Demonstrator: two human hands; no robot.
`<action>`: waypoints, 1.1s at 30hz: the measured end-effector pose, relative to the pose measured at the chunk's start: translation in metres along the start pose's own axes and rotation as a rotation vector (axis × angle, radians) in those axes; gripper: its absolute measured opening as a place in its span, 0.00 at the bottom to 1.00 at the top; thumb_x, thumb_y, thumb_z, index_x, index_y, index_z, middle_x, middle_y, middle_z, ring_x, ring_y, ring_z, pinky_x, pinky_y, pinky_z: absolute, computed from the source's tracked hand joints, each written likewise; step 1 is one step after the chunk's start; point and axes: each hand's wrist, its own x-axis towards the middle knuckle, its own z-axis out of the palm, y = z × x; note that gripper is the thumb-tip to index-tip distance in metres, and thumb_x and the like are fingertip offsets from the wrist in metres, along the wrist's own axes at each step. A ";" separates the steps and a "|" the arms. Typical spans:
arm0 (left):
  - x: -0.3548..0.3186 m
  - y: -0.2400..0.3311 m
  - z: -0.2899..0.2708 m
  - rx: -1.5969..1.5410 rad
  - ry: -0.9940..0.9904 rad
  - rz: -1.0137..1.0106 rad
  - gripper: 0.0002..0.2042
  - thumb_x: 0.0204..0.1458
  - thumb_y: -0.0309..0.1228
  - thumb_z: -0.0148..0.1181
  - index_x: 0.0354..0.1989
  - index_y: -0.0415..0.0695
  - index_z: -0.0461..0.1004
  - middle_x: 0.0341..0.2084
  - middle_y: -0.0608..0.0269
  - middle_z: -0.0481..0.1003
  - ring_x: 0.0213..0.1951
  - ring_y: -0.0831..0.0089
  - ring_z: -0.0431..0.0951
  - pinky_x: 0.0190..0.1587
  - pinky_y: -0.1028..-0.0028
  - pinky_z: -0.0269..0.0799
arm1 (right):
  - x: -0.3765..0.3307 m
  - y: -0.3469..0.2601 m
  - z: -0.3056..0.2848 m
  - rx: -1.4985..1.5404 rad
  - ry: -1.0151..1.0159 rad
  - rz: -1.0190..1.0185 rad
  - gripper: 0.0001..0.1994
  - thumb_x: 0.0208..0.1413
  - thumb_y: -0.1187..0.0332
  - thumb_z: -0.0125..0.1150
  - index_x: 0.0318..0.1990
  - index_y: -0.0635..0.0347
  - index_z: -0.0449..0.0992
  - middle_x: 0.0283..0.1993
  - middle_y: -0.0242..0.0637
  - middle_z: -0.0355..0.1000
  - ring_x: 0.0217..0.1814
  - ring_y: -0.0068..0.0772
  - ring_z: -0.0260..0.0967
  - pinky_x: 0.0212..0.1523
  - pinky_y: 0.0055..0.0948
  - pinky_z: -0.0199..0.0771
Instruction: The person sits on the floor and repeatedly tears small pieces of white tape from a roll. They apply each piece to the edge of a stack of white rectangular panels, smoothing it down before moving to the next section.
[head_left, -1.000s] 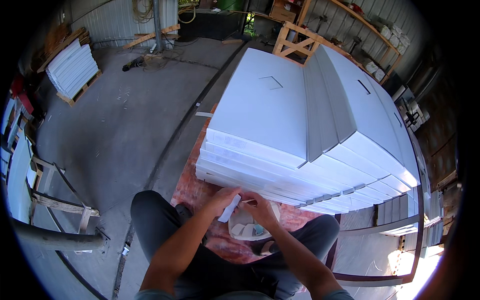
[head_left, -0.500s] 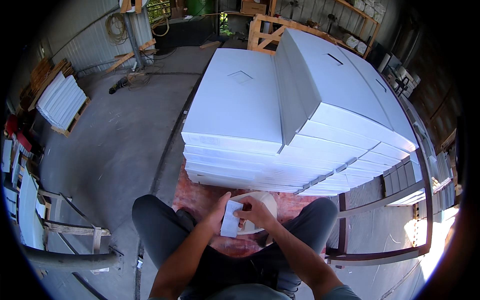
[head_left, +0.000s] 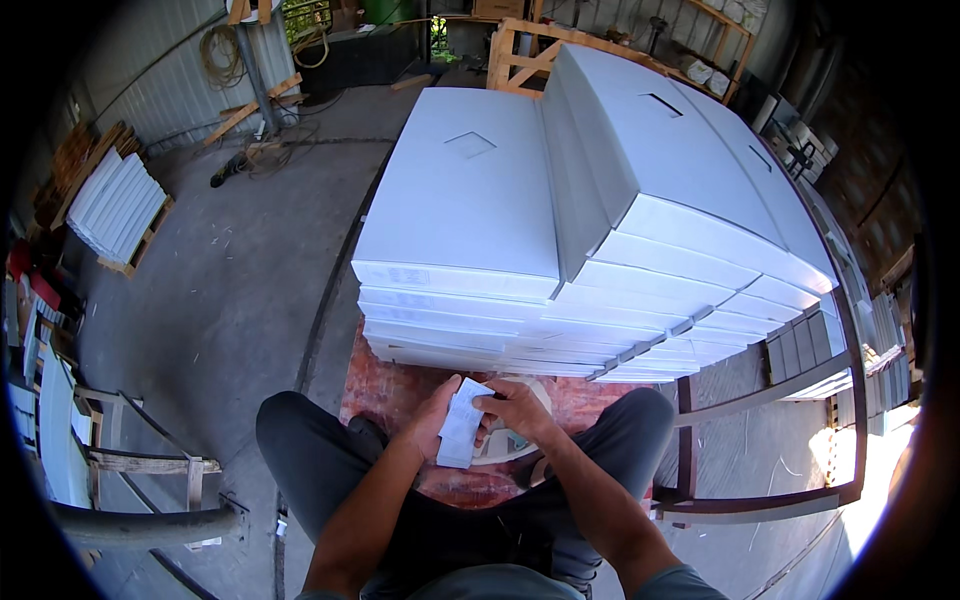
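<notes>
The left hand (head_left: 432, 422) and the right hand (head_left: 512, 412) are coming together on a small bundle of white slips (head_left: 461, 424): the left is cradling one long edge, the right is pinching the opposite edge with its thumb on top. The slips' lower end is hanging free between the hands, and the edges are not lining up, so the bundle is probably at risk of fanning apart if either pinch is loosening. Thin sheets could also be clinging together, so that two are coming away as one.

Just beneath the right hand, a pale tub (head_left: 541, 393) is sitting open, partly hidden by the fingers; something light and a greenish bit are showing inside, too covered to identify. A dropped slip could be landing there, or on the red board (head_left: 390, 390) around it; a low right wrist could be knocking the rim.

Ahead of the hands, a low pile of white cartons (head_left: 455, 215) is standing, with a taller pile (head_left: 690, 180) rising to its right. These cartons are looking closed, so their contents are staying unseen.
</notes>
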 end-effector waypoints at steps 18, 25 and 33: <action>-0.002 0.007 0.004 -0.005 -0.008 -0.002 0.31 0.63 0.57 0.33 0.41 0.42 0.74 0.27 0.54 0.76 0.27 0.60 0.77 0.33 0.63 0.74 | 0.003 -0.004 -0.007 -0.046 0.032 -0.098 0.11 0.62 0.67 0.57 0.38 0.68 0.79 0.26 0.33 0.74 0.30 0.22 0.70 0.35 0.25 0.71; 0.003 0.002 0.003 -0.029 0.005 0.059 0.30 0.63 0.56 0.34 0.43 0.41 0.74 0.30 0.55 0.76 0.26 0.61 0.76 0.31 0.64 0.73 | -0.001 -0.008 0.003 -0.266 0.234 -0.213 0.12 0.62 0.67 0.55 0.40 0.68 0.79 0.25 0.32 0.72 0.28 0.21 0.68 0.33 0.24 0.70; 0.016 -0.008 -0.016 0.003 0.118 0.041 0.29 0.63 0.56 0.34 0.40 0.43 0.74 0.27 0.57 0.76 0.24 0.62 0.75 0.28 0.63 0.73 | 0.010 0.000 -0.016 0.078 0.390 -0.138 0.11 0.60 0.65 0.57 0.33 0.65 0.78 0.23 0.31 0.70 0.24 0.21 0.65 0.29 0.23 0.66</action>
